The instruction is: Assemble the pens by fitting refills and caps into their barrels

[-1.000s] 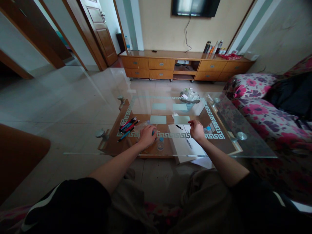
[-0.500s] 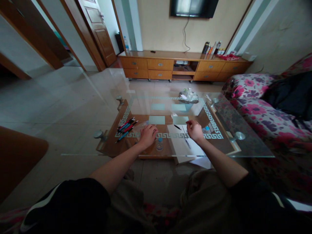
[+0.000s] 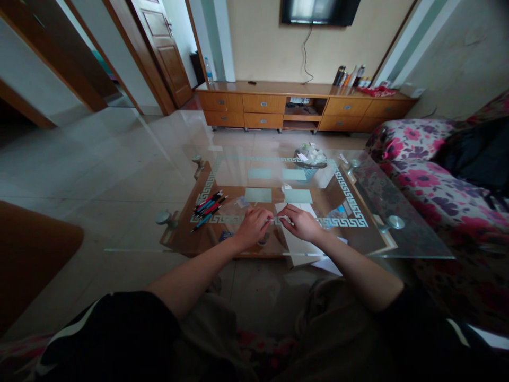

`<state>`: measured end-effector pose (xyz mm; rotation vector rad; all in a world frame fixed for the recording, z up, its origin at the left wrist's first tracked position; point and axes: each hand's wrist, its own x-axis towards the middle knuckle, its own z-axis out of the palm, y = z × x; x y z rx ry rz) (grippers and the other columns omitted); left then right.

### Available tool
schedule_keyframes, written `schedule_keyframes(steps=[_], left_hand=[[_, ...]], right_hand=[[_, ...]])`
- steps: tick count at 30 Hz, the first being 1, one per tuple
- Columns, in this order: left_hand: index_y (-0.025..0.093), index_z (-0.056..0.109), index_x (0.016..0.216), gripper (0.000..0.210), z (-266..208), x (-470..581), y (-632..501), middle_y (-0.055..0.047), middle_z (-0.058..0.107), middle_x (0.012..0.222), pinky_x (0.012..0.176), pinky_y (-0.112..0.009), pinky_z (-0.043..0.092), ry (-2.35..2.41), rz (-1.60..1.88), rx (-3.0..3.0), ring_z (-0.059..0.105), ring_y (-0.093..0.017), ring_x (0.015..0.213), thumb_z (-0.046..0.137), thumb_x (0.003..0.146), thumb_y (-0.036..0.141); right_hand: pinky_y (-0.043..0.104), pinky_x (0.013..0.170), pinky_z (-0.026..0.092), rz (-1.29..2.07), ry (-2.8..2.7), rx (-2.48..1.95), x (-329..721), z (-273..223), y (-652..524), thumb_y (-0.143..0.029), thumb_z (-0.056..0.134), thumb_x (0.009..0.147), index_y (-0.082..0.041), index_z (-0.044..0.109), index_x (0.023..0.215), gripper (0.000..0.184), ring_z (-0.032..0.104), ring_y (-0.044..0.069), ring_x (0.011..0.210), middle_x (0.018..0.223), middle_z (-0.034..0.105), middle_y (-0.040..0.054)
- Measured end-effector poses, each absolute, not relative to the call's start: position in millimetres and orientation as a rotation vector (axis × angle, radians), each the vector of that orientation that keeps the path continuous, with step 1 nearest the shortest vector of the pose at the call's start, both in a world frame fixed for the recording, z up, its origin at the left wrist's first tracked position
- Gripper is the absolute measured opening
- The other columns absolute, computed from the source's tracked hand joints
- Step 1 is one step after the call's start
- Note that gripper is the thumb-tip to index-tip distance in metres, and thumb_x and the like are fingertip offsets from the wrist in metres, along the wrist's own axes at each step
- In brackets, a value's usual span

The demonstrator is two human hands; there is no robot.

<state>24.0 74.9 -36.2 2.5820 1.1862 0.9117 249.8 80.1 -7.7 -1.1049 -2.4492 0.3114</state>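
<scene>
My left hand (image 3: 254, 227) is closed in a pinch above the near part of the glass table (image 3: 222, 241). A thin pale piece, too small to name, shows at its fingertips. My right hand (image 3: 300, 223) meets it from the right, fingers bent and tips drawn together at that same piece. Below the right hand lies a white box or pad (image 3: 296, 246), partly covered by the hand. To the left, several pens (image 3: 209, 208) lie in a loose bundle. A small bottle under the left hand is mostly hidden.
A clear bottle with a blue cap (image 3: 338, 213) lies right of my right hand. A basket (image 3: 310, 159) holding crumpled plastic stands at the table's far side. White paper (image 3: 328, 265) shows below the near edge. A flowered sofa (image 3: 421, 175) flanks the right; a wooden cabinet (image 3: 264, 103) stands beyond.
My hands have come together over the table: the right moved left and the left moved slightly right. The pens on the white box and the small bottle are now largely covered.
</scene>
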Motion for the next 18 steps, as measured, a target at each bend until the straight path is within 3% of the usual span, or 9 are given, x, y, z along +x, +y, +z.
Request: schedule_keyframes(steps=[18], left_hand=[[0.021, 0.057, 0.104, 0.011, -35.6, 21.7, 72.9, -0.005, 0.068, 0.098, 0.092, -0.039, 0.040, 1.107, 0.911, 2.595, 0.061, -0.022, 0.099, 0.050, 0.095, 0.023]], right_hand=[[0.026, 0.068, 0.042, 0.269, -2.561, -1.017, 243.1, -8.4, 76.9, -0.026, 0.053, 0.096, -0.020, 0.064, 0.106, 0.017, 0.060, 0.017, 0.085, 0.098, 0.063, 0.0070]])
